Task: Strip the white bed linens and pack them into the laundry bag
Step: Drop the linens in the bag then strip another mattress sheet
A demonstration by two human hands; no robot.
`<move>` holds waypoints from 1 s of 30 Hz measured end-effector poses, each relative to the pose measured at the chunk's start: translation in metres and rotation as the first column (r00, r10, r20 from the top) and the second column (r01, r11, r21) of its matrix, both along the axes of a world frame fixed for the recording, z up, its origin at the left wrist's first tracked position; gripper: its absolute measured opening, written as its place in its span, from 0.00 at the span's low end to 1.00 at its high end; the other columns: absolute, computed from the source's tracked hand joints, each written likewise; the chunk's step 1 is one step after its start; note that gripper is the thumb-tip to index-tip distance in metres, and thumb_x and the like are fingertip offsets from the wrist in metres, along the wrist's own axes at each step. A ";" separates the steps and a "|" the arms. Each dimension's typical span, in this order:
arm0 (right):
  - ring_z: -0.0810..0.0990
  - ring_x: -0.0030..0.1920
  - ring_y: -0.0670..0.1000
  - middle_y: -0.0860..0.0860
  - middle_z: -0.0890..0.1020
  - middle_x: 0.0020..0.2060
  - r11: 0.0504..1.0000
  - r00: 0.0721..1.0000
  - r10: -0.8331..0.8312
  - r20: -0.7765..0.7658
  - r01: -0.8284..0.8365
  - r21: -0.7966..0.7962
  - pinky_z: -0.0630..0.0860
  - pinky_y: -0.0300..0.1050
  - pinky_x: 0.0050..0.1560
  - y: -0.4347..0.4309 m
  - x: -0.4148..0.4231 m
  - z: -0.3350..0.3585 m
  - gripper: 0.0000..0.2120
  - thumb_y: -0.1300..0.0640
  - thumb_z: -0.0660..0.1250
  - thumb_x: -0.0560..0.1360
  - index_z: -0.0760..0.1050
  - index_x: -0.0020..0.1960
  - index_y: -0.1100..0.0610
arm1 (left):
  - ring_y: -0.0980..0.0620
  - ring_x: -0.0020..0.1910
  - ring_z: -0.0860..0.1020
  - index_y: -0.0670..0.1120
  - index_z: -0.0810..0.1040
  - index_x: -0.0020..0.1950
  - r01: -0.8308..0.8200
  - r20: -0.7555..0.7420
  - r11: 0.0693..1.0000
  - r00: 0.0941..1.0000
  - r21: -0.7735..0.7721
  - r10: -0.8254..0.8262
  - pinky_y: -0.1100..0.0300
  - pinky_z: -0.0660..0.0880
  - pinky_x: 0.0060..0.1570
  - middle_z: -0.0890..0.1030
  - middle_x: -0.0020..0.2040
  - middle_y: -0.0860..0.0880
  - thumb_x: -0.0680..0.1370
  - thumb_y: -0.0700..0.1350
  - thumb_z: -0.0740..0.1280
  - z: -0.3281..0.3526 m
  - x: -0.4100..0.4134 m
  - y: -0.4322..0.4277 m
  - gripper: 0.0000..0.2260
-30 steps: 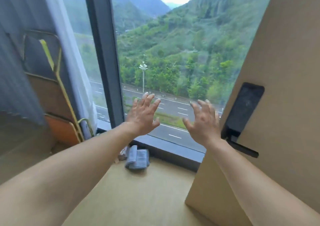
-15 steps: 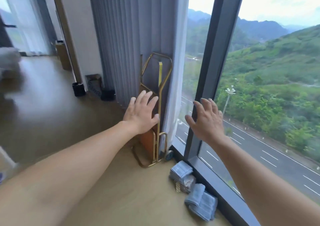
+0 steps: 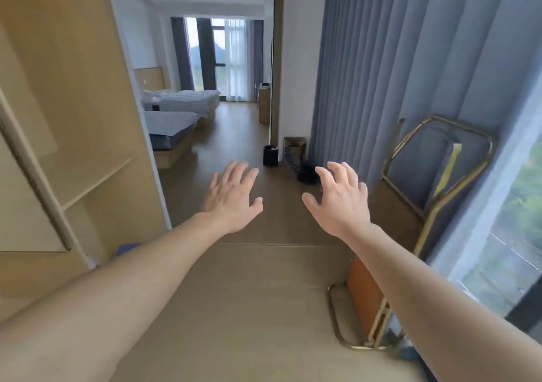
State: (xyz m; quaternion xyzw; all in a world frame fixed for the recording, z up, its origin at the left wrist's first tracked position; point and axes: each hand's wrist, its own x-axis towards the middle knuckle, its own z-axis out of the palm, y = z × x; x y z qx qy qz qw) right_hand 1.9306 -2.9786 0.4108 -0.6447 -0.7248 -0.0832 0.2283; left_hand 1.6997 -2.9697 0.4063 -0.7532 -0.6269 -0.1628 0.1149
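Wooden floor (image 3: 240, 299) runs from a narrow passage ahead into a bedroom, and both arms reach out over it. The left grip (image 3: 231, 196) is released, fingers straight and spread, holding nothing. The right grip (image 3: 340, 199) is also released and empty, its fingers loosely bent. The white bed linens (image 3: 190, 97) lie on the far bed, well beyond both grips and up-left of the left one. A nearer bed (image 3: 171, 120) sits in front of it with a pale top, though I cannot tell whether it carries a sheet. No laundry bag shows.

By my reading the task is at its approach. Neither grip has any cloth, and the next move calls for walking through to the beds before either can take hold.

Room for that looks fair down the middle. Left of the left grip stands a wooden wardrobe (image 3: 76, 94), its corner edge close by. Right of the right grip a gold luggage trolley (image 3: 396, 217) leans against the grey curtain (image 3: 381, 59). Just beyond the right grip a black bin (image 3: 269, 155) and a brown bag (image 3: 294, 148) sit by the wall, so the clearer line passes to their left.
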 end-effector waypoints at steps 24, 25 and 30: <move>0.49 0.79 0.57 0.51 0.60 0.78 0.997 0.998 0.063 0.026 -0.062 -0.052 0.57 0.66 0.73 0.523 -0.106 0.016 0.30 0.38 0.61 0.78 0.64 0.77 0.48 | 0.48 0.80 0.46 0.52 0.54 0.81 -0.076 0.023 0.997 0.997 -0.009 0.076 0.46 0.49 0.76 0.51 0.81 0.49 0.81 0.58 0.58 0.030 -0.112 0.482 0.30; 0.49 0.79 0.57 0.51 0.60 0.78 0.995 0.997 0.082 0.016 -0.081 -0.057 0.57 0.66 0.73 0.547 -0.108 0.019 0.30 0.39 0.61 0.79 0.64 0.77 0.48 | 0.48 0.80 0.46 0.51 0.53 0.81 -0.087 0.027 0.996 0.996 -0.009 0.087 0.46 0.48 0.76 0.51 0.81 0.49 0.81 0.58 0.58 0.036 -0.114 0.504 0.30; 0.50 0.79 0.57 0.51 0.59 0.78 0.985 0.987 0.157 0.034 -0.154 -0.083 0.57 0.67 0.73 0.658 -0.127 0.031 0.29 0.39 0.61 0.79 0.65 0.77 0.49 | 0.48 0.80 0.45 0.51 0.52 0.81 -0.155 0.082 0.988 0.985 0.011 0.154 0.45 0.47 0.77 0.50 0.82 0.49 0.81 0.58 0.57 0.055 -0.131 0.610 0.31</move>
